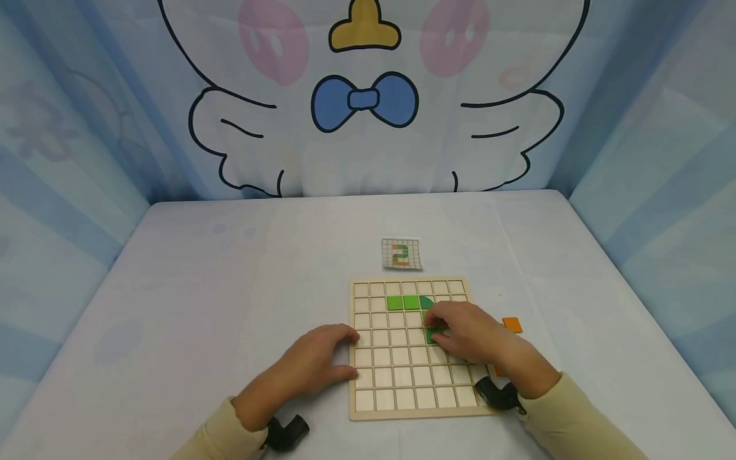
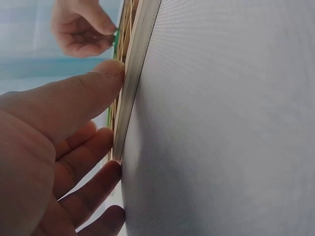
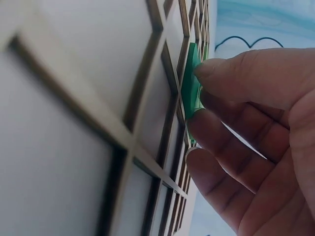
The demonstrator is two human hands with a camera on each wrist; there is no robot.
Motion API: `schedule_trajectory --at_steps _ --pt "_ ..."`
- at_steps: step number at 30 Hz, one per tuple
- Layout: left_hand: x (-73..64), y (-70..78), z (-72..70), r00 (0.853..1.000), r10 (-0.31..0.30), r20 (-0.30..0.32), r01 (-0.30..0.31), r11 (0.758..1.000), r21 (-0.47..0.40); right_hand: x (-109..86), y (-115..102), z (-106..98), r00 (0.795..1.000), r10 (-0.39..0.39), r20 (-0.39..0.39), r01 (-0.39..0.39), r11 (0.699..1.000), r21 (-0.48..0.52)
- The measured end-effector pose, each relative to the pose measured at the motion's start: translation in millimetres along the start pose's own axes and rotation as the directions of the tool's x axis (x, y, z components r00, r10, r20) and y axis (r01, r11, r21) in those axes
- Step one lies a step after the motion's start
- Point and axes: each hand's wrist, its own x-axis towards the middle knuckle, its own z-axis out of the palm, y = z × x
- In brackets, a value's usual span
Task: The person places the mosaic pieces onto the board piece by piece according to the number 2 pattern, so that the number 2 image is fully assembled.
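Observation:
My right hand (image 1: 468, 329) is over the right part of a wooden grid board (image 1: 397, 414), with a dark green tile (image 3: 190, 81) at its thumb and fingertips. That tile stands slightly tilted against the grid bars in the right wrist view. Along an upper row lie two light green square tiles (image 1: 402, 302) and a dark green tile with a rounded corner (image 1: 426, 302). More green below them is partly covered by the fingers. At the board's left edge, my left hand (image 1: 313, 361) rests its thumb and fingertips, spread apart, against the wooden side (image 2: 132, 81).
Beyond the board lies a small pattern card (image 1: 402, 254) with a green and orange figure on a grid. An orange tile (image 1: 512, 325) lies to the right of the board, with more orange partly hidden under the right wrist. Black wrist cameras (image 1: 287, 434) hang below both wrists.

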Motion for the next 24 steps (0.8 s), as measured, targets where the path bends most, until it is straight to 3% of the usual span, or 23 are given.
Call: schedule_trajectory --at_steps 24 --pt "0.6 -1.0 1.5 1.000 -0.001 -0.009 0.001 1.000 -0.004 -2.2 1.3 -4.0 1.000 0.030 -0.005 -0.030 1.000 -0.006"
